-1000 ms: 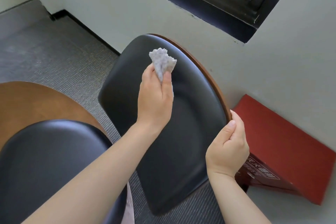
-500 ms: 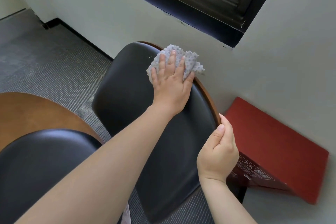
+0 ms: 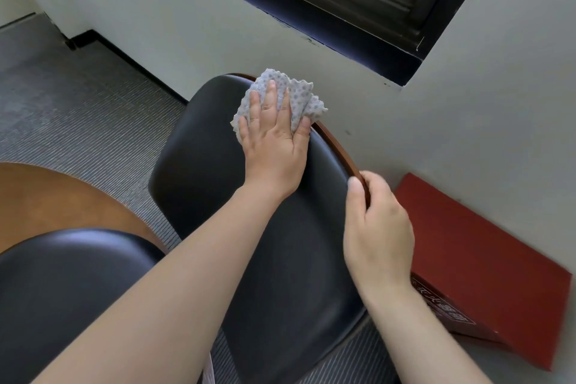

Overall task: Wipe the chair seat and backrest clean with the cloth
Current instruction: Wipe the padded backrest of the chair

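Pale grey, dimpled cloth (image 3: 299, 97) lies crumpled at the top of the black backrest (image 3: 202, 150). Left hand (image 3: 274, 146): fingers flat, pressing it. Right hand (image 3: 377, 227): fingers curled, gripping the wooden rim (image 3: 338, 150).

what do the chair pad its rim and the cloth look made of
Chair pad: probably leather or vinyl, smooth black with a soft sheen. Rim: looks like brown wood, a thin curved edge. Cloth: pale grey dimpled fabric, maybe microfibre; it crumples softly.

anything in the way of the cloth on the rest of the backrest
Nothing visible lies on the black padded backrest below the grey dimpled cloth under the left hand. Only the right hand grips its brown wooden rim.
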### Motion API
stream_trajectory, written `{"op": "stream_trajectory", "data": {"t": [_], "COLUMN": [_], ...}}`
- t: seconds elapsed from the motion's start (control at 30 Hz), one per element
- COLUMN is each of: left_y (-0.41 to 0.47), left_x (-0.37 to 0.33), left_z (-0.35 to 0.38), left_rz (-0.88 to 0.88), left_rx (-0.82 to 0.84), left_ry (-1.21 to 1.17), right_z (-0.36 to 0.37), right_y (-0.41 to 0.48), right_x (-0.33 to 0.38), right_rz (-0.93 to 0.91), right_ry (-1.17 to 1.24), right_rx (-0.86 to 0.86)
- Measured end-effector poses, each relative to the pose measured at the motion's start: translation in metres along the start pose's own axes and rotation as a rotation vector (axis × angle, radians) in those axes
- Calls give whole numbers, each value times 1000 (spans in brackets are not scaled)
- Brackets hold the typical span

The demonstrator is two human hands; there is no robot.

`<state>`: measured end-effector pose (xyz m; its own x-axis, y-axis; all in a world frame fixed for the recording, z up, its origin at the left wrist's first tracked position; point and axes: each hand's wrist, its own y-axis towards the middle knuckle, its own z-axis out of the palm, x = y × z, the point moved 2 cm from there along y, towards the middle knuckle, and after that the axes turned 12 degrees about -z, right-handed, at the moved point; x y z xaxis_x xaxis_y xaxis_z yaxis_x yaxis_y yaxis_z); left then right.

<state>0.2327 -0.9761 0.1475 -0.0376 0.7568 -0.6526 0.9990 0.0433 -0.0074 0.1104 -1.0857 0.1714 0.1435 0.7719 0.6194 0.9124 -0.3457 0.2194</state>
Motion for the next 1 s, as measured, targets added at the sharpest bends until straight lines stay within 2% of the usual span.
{"op": "stream_trajectory", "data": {"t": [0.1, 0.2, 0.27, 0.57, 1.0], "left_y": [7, 12, 12, 4, -3], "left_x": [4, 8, 10, 10, 30], "left_z": [-3, -6, -6, -5, -2], "left_rz": [-19, -22, -23, -139, -219], "left_rx": [-1, 5, 1, 5, -44], "left_ry": [-3, -3, -6, -143, -288], "right_z": [14, 26, 29, 30, 30], "right_y": [30, 28, 24, 26, 25], "right_x": [10, 15, 18, 22, 20], "right_rz": [16, -36, -51, -41, -51], "right_ry": [-86, -285, -328, -353, -369], "right_rx": [110, 61, 32, 10, 6]}}
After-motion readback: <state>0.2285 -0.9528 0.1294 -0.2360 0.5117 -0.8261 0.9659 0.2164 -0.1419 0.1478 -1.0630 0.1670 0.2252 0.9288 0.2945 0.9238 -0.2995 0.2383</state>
